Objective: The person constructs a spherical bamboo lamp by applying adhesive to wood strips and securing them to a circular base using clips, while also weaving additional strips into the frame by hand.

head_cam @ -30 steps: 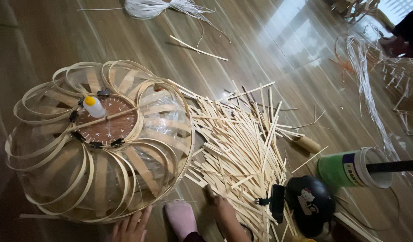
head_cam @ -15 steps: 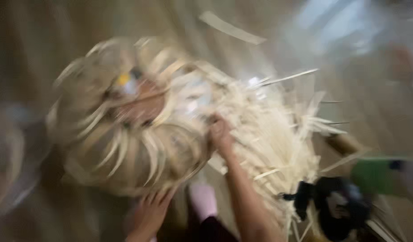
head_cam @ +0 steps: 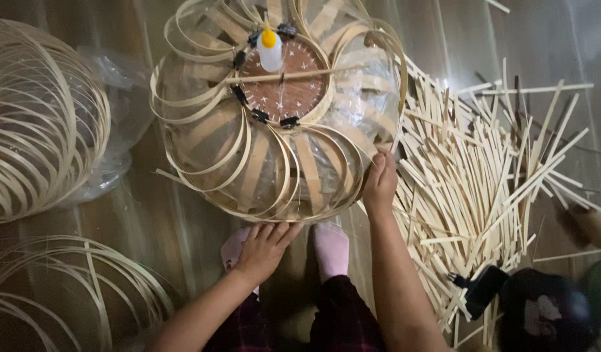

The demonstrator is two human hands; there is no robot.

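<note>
Having been brought forward since a second ago, the right hand is now pinched on a bamboo strip at the woven bamboo frame's right edge; the left hand, fingers spread, is rested beneath it.

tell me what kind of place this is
Probably a home craft spot for bamboo weaving, worked on a wooden floor. A half-made strip frame sits by a pile of cut strips, with coiled hoops and a glue bottle.

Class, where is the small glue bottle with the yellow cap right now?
In the head view, the glue bottle stands top centre on the brown disc crowning the bamboo-strip frame, beside black clips.
</note>
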